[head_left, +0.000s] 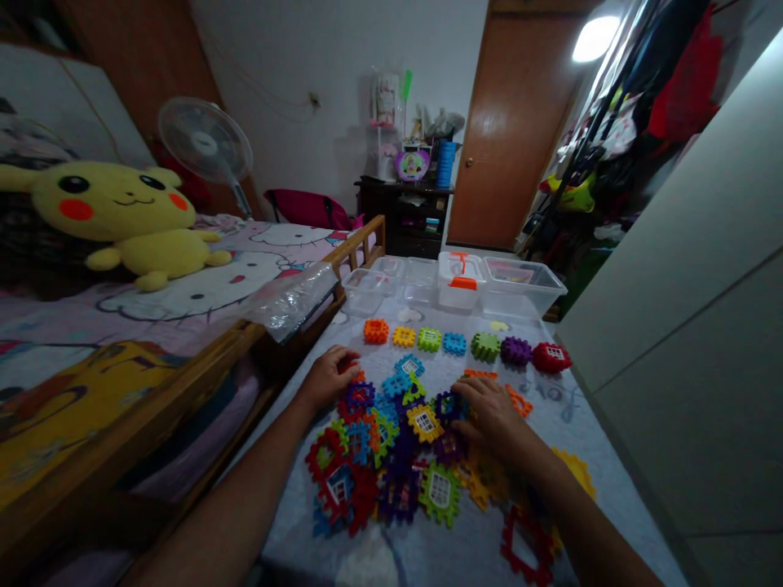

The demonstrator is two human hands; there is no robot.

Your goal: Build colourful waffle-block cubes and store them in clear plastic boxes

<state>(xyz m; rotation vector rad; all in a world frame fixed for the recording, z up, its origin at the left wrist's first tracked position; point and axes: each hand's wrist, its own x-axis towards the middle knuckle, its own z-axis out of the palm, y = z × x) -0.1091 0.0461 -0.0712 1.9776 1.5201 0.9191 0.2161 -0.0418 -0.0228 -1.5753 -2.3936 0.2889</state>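
Observation:
Over the left edge of a pile of notched plastic building pieces (402, 440) rests my left hand (330, 379), its fingers loosely apart beside an orange-red piece. My right hand (493, 408) is at the pile's right side, with thumb and fingers closed around a dark purple piece (448, 406). Between the hands lie a yellow window piece (424, 423), blue pieces (396, 385) and a green triangular piece (414, 390). Nearer to me are a green window piece (440, 493) and a red frame (327, 456). My right forearm partly hides yellow pieces.
Beyond the pile runs a row of assembled blocks, from an orange block (376, 331) to a red one (551, 357). Clear plastic bins (523, 277) and a lidded box (461, 281) stand behind. A wooden bed rail (245, 350) borders the left; a white cabinet (685, 326) the right.

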